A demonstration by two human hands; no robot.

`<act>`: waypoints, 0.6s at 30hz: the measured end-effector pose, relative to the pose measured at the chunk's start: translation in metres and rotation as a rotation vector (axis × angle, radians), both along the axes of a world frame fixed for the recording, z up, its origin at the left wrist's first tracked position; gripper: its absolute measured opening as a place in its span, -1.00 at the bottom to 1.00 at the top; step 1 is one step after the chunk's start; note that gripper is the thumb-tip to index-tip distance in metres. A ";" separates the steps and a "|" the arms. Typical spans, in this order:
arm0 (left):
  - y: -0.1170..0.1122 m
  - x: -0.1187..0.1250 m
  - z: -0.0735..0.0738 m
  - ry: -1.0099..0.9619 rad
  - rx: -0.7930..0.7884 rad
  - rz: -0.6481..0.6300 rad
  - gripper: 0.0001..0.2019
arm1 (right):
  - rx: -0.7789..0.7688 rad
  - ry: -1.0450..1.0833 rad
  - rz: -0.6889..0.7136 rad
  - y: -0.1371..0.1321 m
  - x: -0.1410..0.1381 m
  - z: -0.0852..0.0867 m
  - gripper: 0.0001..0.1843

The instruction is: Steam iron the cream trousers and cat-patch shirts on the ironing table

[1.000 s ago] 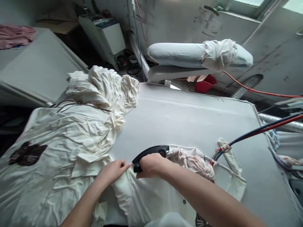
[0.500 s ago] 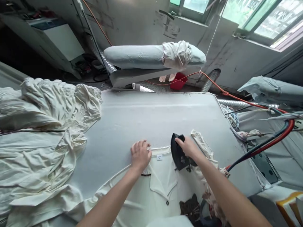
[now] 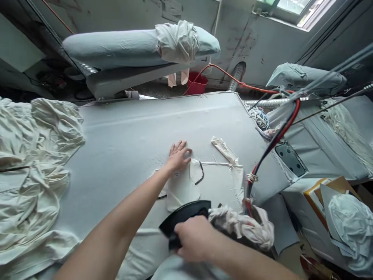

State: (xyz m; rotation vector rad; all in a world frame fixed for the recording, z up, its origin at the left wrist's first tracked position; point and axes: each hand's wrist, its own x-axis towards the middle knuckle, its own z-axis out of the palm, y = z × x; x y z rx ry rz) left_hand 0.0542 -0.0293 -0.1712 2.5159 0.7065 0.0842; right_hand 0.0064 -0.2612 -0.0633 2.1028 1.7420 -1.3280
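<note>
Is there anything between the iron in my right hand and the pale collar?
Nothing visible between the iron in your right hand and the collar; your left hand is at the collar's far edge.

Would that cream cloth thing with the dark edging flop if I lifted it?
Probably, yes: the cream cloth garment with dark edging has soft creases near the picture's bottom. It looks thin where flat, so it's probably light. Pushed, it might bunch up, like the wrinkled cream cloth heap at picture left.

By the wall, a red bucket stands near a silver duct.
</note>
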 end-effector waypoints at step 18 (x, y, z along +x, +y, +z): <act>-0.261 -0.272 0.010 0.323 -1.594 0.549 -0.51 | 0.328 -0.604 -0.865 -0.139 0.354 -0.027 -0.38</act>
